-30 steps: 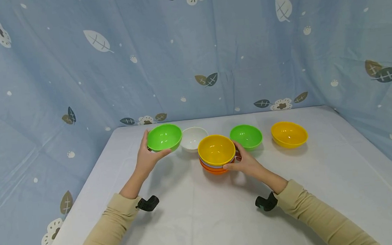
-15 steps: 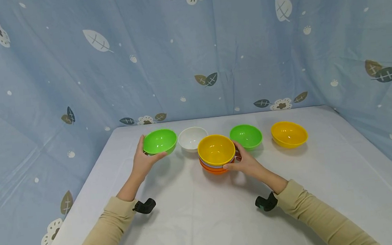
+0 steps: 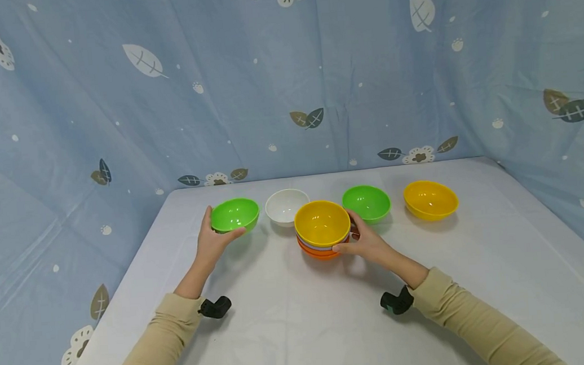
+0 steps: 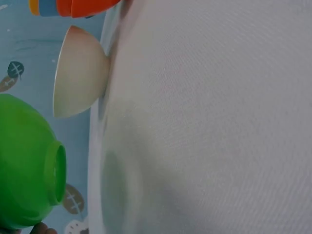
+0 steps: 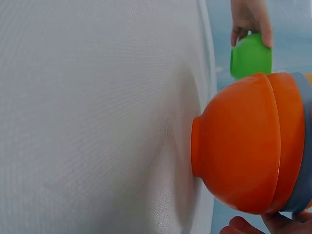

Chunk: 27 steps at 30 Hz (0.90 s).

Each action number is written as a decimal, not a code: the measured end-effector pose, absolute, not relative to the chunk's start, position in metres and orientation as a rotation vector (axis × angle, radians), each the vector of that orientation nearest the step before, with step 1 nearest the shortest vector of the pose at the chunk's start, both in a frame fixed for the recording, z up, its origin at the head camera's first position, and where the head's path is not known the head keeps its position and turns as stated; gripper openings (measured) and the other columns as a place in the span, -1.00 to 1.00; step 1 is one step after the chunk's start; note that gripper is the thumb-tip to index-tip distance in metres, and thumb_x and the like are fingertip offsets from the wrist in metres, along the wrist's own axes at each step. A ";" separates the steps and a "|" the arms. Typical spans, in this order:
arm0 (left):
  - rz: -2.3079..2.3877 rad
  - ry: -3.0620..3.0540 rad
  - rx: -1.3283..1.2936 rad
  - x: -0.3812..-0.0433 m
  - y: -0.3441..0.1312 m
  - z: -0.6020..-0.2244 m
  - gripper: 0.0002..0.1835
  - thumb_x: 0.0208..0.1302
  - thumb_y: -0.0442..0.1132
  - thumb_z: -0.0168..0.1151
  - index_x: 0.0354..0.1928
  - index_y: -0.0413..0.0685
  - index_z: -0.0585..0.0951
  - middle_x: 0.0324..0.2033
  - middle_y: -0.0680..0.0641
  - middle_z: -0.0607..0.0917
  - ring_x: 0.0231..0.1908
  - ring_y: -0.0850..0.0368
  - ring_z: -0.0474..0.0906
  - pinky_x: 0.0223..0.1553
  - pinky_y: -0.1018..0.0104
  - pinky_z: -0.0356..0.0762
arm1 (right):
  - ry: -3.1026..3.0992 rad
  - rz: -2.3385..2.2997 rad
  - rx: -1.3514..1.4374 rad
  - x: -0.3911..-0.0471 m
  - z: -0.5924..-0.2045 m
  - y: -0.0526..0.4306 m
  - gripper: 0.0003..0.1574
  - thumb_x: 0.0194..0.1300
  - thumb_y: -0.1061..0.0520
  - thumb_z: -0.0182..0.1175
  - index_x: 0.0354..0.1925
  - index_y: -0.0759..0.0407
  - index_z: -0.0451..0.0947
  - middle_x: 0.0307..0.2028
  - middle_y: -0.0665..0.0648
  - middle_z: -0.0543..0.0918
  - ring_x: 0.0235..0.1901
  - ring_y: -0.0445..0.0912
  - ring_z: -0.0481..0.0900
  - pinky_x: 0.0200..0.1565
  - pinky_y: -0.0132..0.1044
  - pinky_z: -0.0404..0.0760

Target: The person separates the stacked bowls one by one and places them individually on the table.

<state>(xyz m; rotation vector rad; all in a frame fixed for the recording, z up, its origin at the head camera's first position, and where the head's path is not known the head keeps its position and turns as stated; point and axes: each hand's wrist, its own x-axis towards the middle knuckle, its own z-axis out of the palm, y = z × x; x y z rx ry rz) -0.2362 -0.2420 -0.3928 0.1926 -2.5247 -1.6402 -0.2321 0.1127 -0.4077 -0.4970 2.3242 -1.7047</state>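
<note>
My left hand (image 3: 210, 246) grips a green bowl (image 3: 235, 215) by its left side, thumb at the near rim. The left wrist view shows that green bowl (image 4: 24, 161) held off the cloth, over its shadow. A stack of bowls is held at its right side by my right hand (image 3: 372, 243). Its top bowl is yellow (image 3: 322, 224); under it come a grey-blue bowl (image 5: 306, 146) and two orange bowls, the lowest orange bowl (image 5: 236, 146) showing its foot. Whether that foot touches the cloth I cannot tell.
A white bowl (image 3: 287, 206) stands between the held green bowl and the stack. Behind and right of the stack stand another green bowl (image 3: 367, 204) and, farther right, a yellow bowl (image 3: 430, 200). White cloth (image 3: 292, 329) covers the table; a blue patterned curtain (image 3: 264, 82) hangs behind.
My left hand has moved left and lower with the green bowl, away from the white bowl. My right hand and the stack have stayed in place.
</note>
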 end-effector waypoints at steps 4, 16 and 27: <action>-1.628 -2.533 0.225 -0.239 -0.242 -0.395 0.21 -0.04 -0.02 0.41 0.43 0.05 -0.28 0.41 -0.15 -0.10 0.35 -0.16 -0.06 0.27 -0.09 0.08 | 2.326 -1.701 -0.493 -0.232 -0.408 0.113 0.25 0.03 0.01 0.37 0.41 0.22 -0.23 0.37 0.30 -0.01 0.27 0.21 0.13 0.26 0.11 0.13; -1.601 -2.554 0.288 -0.248 -0.243 -0.408 0.23 -0.05 -0.07 0.42 0.43 -0.07 -0.30 0.40 -0.21 -0.09 0.36 -0.18 -0.09 0.31 -0.05 0.00 | 2.324 -1.704 -0.496 -0.233 -0.409 0.113 0.25 0.03 0.02 0.37 0.41 0.21 -0.23 0.37 0.30 -0.01 0.27 0.21 0.14 0.26 0.12 0.13; -1.605 -2.587 0.280 -0.256 -0.245 -0.414 0.23 -0.06 -0.13 0.43 0.42 -0.12 -0.31 0.40 -0.23 -0.12 0.37 -0.17 -0.12 0.33 -0.04 -0.07 | 2.326 -1.702 -0.485 -0.233 -0.409 0.113 0.25 0.03 0.02 0.37 0.41 0.21 -0.24 0.37 0.29 -0.01 0.27 0.21 0.15 0.26 0.11 0.14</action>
